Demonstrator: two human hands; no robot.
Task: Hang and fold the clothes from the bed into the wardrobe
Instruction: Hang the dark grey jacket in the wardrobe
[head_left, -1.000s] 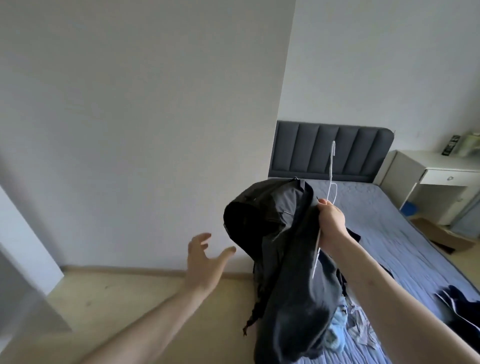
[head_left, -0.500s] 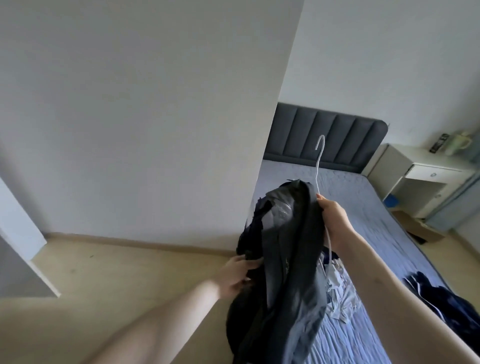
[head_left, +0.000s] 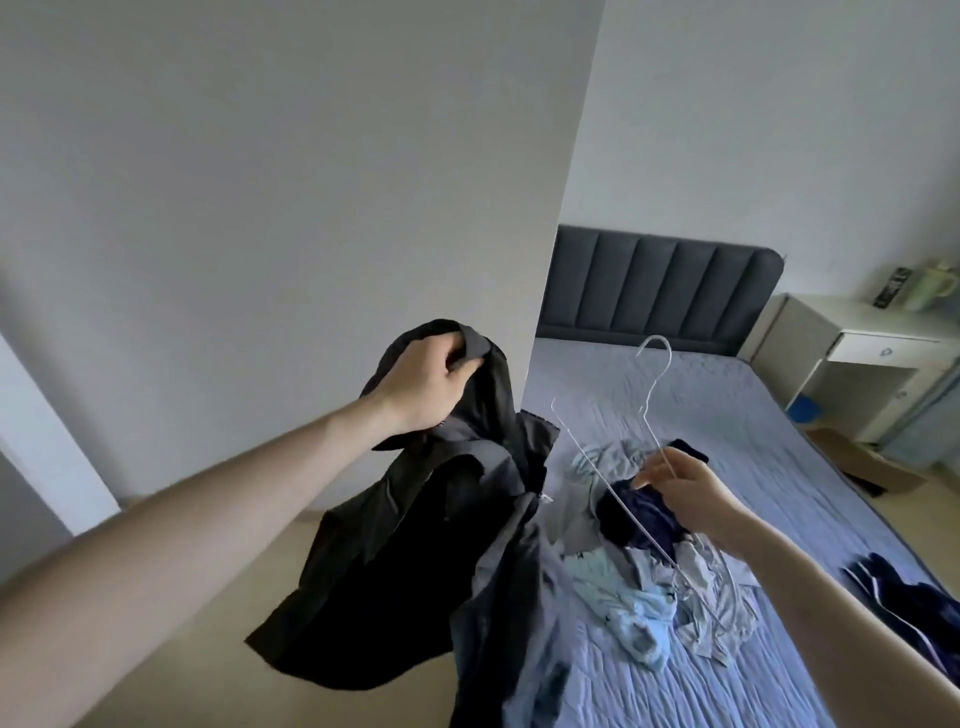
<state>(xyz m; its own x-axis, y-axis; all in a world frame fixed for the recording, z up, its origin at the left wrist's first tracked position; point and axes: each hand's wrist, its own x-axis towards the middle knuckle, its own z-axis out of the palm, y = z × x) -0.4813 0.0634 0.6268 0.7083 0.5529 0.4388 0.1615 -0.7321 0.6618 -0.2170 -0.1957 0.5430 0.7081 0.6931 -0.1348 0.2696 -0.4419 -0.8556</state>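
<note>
The left hand (head_left: 423, 387) grips the dark jacket (head_left: 415, 545) by its top, so it hangs lengthwise down beside the bed (head_left: 727, 415). The right hand (head_left: 685, 493) pinches a white wire hanger (head_left: 613, 467), hook tilted up towards the grey headboard (head_left: 660, 286). Crumpled clothes (head_left: 639, 582), perhaps shirts, lie on the blue sheet; a white desk (head_left: 857, 332) stands beyond.
</note>
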